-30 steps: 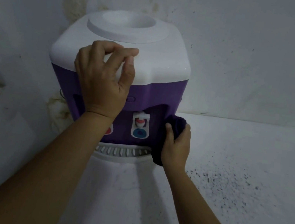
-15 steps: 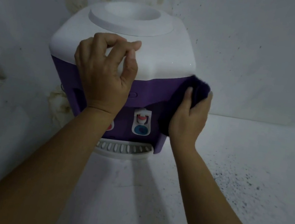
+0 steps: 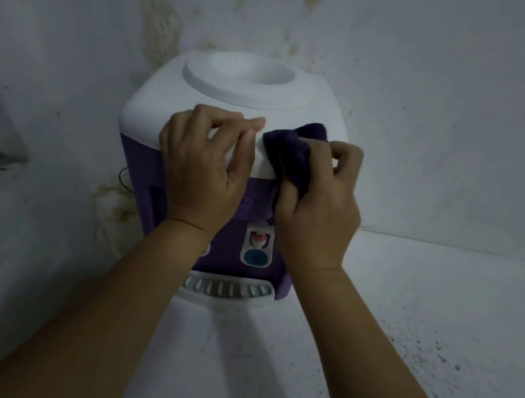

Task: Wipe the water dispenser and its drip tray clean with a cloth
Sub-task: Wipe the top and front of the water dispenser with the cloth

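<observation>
Stained white wall stood behind the water dispenser on a speckled white surface. We gripped a dark cloth in our right hand — bunched against the dispenser's white top. Our left hand rested beside it, fingers curled, holding nothing. 1 drip tray sat below.

Purple water dispenser with a white top stands upright against the wall; dark cloth bunched on its front top edge, white slotted drip tray at its foot.
</observation>
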